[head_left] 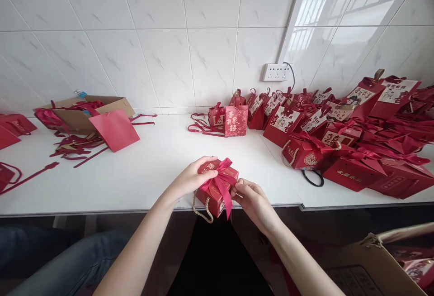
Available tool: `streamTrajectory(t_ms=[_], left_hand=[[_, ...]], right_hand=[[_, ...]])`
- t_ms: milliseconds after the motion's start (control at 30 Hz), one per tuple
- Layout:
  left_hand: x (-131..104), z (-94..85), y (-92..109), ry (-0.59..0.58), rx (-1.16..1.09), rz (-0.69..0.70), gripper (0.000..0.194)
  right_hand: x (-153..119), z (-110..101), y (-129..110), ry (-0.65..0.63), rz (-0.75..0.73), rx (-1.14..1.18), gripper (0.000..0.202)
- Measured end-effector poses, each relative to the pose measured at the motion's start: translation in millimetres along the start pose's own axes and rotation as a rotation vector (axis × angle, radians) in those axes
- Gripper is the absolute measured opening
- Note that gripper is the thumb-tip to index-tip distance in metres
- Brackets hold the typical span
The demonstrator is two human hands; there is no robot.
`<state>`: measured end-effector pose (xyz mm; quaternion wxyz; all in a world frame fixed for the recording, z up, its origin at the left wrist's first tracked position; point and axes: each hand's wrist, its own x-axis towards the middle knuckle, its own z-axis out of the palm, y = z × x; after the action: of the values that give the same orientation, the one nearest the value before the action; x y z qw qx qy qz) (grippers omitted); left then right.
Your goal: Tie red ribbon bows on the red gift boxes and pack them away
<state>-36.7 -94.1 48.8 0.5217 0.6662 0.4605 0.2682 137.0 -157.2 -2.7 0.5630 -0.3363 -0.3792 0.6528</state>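
Observation:
A small red gift box (213, 196) with a pink-red ribbon bow (222, 183) on top rests at the front edge of the white table, tilted a little. Gold rope handles (203, 214) hang from its near side, past the edge. My left hand (195, 178) grips the box from the left, its thumb lying over the top near the bow's knot. On the right side, my right hand (249, 198) has its fingers pinched together at the ribbon's end beside the box.
Many finished red boxes (352, 169) crowd the table's right side. Near the wall stands a red bag (235, 121) beside loose ribbons. An open carton (74, 119) and a red card (115, 131) lie left. Another carton (359, 269) is below right; a person's leg (74, 260) shows lower left.

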Motion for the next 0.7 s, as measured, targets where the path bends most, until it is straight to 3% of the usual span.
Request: streamTrajectory(t_ms=[467,700], left_hand=[[2.7,4.5,-8.5,0.057,-0.019,0.009,0.042],[1.8,3.7,-9.6,0.045,-0.035,0.002,0.043]], right_hand=[[-4.2,-11.3,5.0,-0.008,0.024,0.121,0.024],[-6.6,-29.5,1.0,-0.068,0.051,-0.057,0.025]])
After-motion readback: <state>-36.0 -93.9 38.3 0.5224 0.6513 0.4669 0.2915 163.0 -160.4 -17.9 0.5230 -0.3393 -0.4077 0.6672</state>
